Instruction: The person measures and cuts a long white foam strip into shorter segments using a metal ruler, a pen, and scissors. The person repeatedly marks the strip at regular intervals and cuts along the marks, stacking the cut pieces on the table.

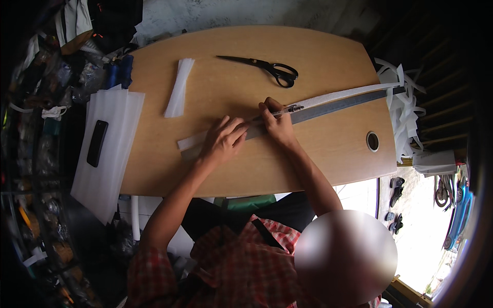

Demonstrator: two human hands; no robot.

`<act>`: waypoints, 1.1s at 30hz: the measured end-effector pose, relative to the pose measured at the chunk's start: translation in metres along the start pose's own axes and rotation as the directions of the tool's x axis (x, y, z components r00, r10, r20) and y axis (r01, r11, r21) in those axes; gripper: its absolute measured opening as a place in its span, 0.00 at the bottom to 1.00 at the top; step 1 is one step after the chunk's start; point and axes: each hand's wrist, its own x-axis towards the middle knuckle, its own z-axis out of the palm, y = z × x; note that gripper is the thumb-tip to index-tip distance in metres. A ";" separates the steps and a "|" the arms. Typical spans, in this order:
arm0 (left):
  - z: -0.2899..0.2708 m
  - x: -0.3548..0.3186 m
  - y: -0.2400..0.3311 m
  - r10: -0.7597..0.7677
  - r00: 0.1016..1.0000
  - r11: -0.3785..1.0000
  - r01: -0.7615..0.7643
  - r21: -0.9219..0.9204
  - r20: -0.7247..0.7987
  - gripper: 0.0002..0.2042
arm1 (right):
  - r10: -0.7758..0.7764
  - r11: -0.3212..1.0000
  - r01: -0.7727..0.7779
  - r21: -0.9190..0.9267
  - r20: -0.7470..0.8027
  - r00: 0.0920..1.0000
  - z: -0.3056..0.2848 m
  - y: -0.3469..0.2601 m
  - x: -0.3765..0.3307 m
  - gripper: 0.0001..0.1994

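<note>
A person in a red checked shirt leans over a light wooden table (318, 56) with rounded corners. Across it lies a long grey metal ruler (334, 107), its long axis running slantwise from the near left up to the far right, where its end reaches the table's edge. Along the far side of the ruler, touching it and pointing the same way, lies a long white strip of thin material (339, 95).

The left hand (222, 141) rests on the ruler's lower left part, fingers spread and pressed flat, holding nothing. The right hand (277, 123) sits just to the right of it on the ruler, its fingers closed around a slim pen-like cutting tool (287, 109) whose tip points right along the ruler's edge.

Beyond the ruler, toward the table's far edge, black-handled scissors (267, 66) lie with blades pointing left. To the far left of the ruler lies a small stack of short white strips (178, 87). Near the ruler's right end, a round cable hole (373, 141) opens in the table. Left of the table, white sheets (110, 149) carry a black phone (96, 142).
</note>
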 end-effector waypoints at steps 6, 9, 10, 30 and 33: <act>-0.002 0.001 0.001 0.000 1.000 1.000 0.000 -0.013 0.011 0.13 | -0.004 0.998 0.003 -0.062 -0.004 1.000 -0.001 -0.001 -0.001 0.16; -0.003 0.002 0.003 -0.005 1.000 1.000 0.005 -0.012 0.015 0.13 | -0.015 0.997 0.015 -0.073 0.003 1.000 -0.001 -0.004 -0.001 0.16; -0.003 0.003 0.003 -0.006 1.000 1.000 0.006 -0.011 0.018 0.13 | -0.032 0.996 0.032 -0.081 0.001 0.999 0.000 -0.004 -0.001 0.16; -0.001 0.003 0.000 0.019 1.000 1.000 -0.019 -0.010 0.007 0.13 | -0.075 0.989 0.083 -0.122 0.067 0.995 -0.002 0.004 -0.001 0.15; -0.002 0.003 0.000 0.017 1.000 1.000 -0.017 -0.017 0.008 0.13 | -0.026 0.996 0.028 -0.080 0.025 0.999 0.001 0.003 -0.002 0.15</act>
